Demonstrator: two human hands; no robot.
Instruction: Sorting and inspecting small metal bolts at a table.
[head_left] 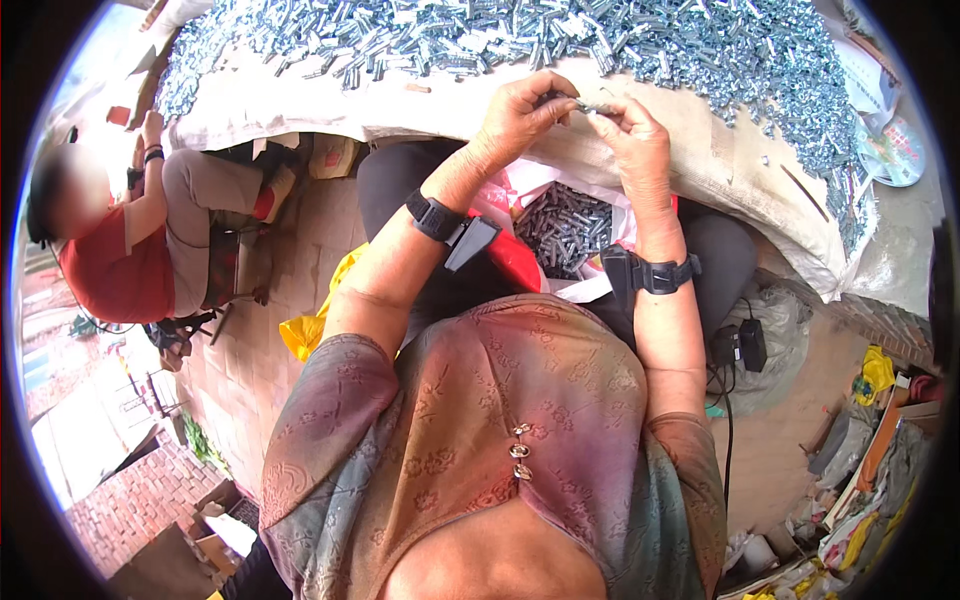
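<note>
Over the near edge of a cloth-covered work surface, my two hands are raised close together. My left hand is closed, thumb and fingers pinching a small dark metal piece. Fingertips of my right hand pinch a small metal part at the same spot. The fingers hide much of these pieces, so I cannot tell whether they are joined. Beyond my hands spreads a heap of loose bluish-silver metal parts. Below them, a bag-lined container between my knees holds many darker short metal pieces.
At the left a person in a red top sits low beside the same surface. A yellow bag lies by my left side. A black adapter with a cable is at my right. Boxes and sacks crowd the lower right.
</note>
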